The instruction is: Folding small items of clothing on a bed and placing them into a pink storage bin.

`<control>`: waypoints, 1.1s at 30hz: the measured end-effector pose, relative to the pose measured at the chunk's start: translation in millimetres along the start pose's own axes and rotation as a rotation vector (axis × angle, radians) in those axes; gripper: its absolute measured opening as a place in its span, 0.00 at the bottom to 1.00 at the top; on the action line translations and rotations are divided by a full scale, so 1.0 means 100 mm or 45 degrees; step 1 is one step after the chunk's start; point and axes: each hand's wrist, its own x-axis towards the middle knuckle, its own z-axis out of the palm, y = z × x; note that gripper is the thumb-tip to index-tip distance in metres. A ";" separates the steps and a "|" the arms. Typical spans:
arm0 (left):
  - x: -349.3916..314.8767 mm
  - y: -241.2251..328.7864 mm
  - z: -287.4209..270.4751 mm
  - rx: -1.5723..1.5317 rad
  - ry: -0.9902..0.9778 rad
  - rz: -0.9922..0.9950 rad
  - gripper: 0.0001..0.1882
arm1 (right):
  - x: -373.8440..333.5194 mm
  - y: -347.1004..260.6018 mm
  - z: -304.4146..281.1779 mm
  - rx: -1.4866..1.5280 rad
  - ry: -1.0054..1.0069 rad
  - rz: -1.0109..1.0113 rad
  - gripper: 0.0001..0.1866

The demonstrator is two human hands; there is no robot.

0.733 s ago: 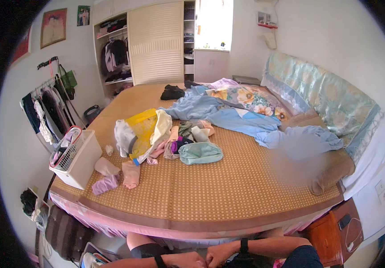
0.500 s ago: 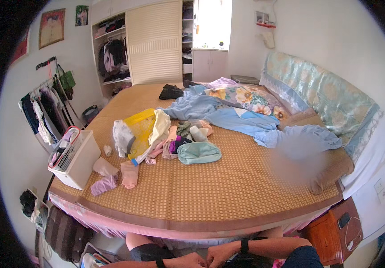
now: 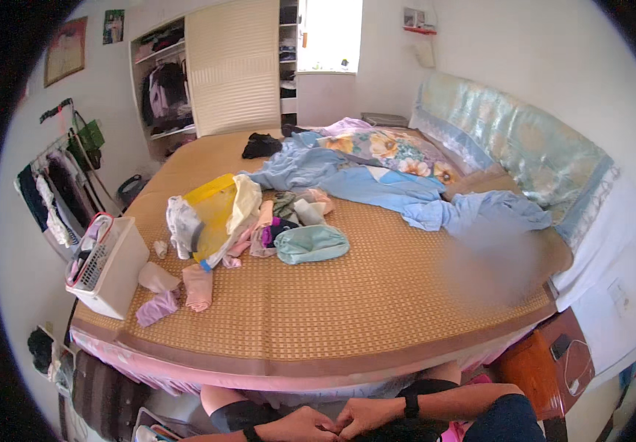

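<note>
At the lower edge, in front of the bed, my left hand (image 3: pixel 302 426) and my right hand (image 3: pixel 368 415) meet over my lap. Fingers on both are curled in and the tips nearly touch; what they pinch, if anything, is too small or hidden to name. Dark fabric (image 3: pixel 392 430) shows just below my right hand. Beyond them on the woven bed mat (image 3: pixel 318 309) lie a rolled mint-green garment (image 3: pixel 312 244), a folded pink cloth (image 3: pixel 198 287), a purple cloth (image 3: pixel 158 308) and a yellow bag-like piece (image 3: pixel 215 210) amid a heap of small clothes.
A white basket (image 3: pixel 115 272) with clothes stands on the bed's left corner. Blue garments (image 3: pixel 362 188) and a flowered pillow (image 3: pixel 392 151) lie farther back. To the right is a wooden bedside cabinet (image 3: pixel 528 372) with a phone (image 3: pixel 560 346); a dark striped case (image 3: pixel 104 398) stands at left.
The whole scene has shifted left in the picture as the view turned slightly right. My hands have come up a little and stay together; the clothes on the bed keep their places.
</note>
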 end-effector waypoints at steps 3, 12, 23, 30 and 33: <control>0.01 -0.10 -0.07 -0.148 0.003 -0.089 0.13 | -0.07 -0.20 0.00 -0.023 0.037 0.014 0.23; 0.04 -0.10 -0.06 0.023 0.017 -0.037 0.14 | -0.16 -0.18 0.10 0.007 0.094 -0.074 0.25; 0.16 -0.19 0.00 0.079 0.085 0.102 0.14 | -0.24 0.03 0.06 -0.132 0.162 -0.011 0.28; 0.38 -0.38 -0.09 -0.078 -0.145 -0.064 0.24 | -0.59 0.25 0.02 -0.348 0.218 0.014 0.29; 0.45 -0.40 -0.12 -0.154 -0.173 -0.081 0.23 | -0.80 0.34 0.04 -0.354 0.248 0.038 0.29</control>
